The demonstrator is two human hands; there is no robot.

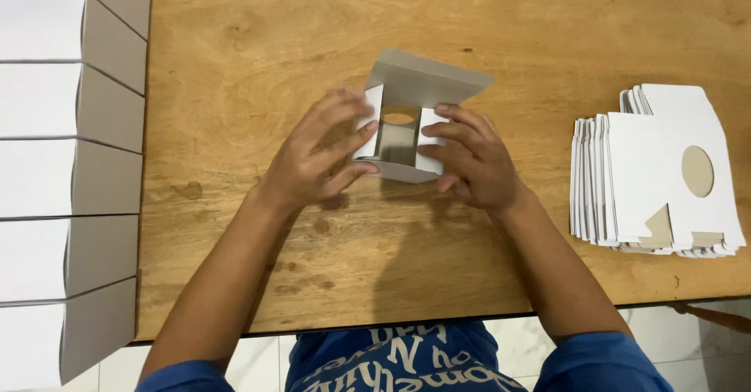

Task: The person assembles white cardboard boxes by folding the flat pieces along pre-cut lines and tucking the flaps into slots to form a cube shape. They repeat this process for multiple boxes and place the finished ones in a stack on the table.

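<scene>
Box (407, 118): held at frame centre, half folded.
Left hand (317, 161): fingers clamped on left flap.
Right hand (473, 161): fingers clamped on right flap.

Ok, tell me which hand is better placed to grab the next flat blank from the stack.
Right. The right hand lies nearer the stack of flat blanks at the table's right edge; the left hand sits across the half-folded box, farther away.
</scene>
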